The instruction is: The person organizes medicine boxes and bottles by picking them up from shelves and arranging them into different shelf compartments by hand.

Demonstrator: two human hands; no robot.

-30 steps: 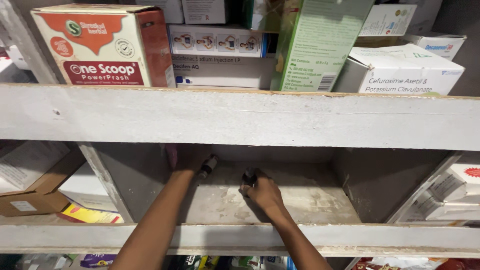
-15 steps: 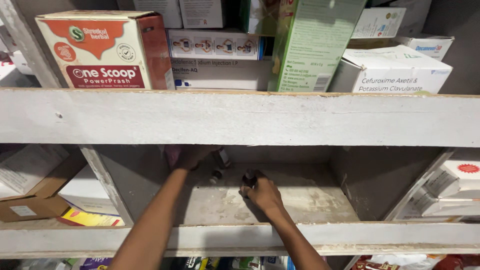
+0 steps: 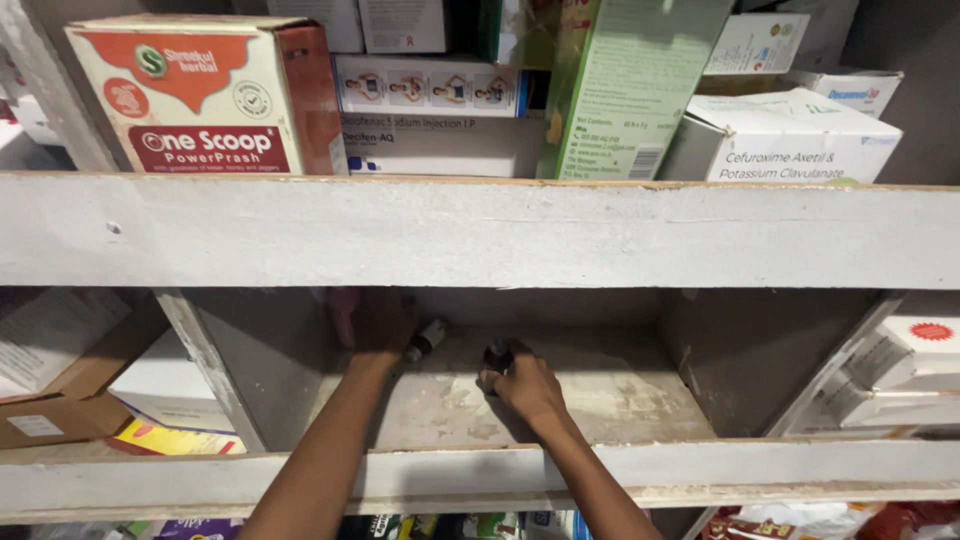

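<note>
Dark small bottle [image 3: 497, 354] grasped by right hand [image 3: 527, 385], left hand [image 3: 383, 322] fingers clenched on second bottle [image 3: 425, 339], white shelf [image 3: 560, 400]

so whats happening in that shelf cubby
A person is reaching with both bare hands into a worn grey shelf compartment. The left hand is deep at the back, holding a small dark bottle tilted on its side. The right hand grips another small dark bottle standing on the shelf floor. Cartons of medicine crowd the shelf above.
</note>
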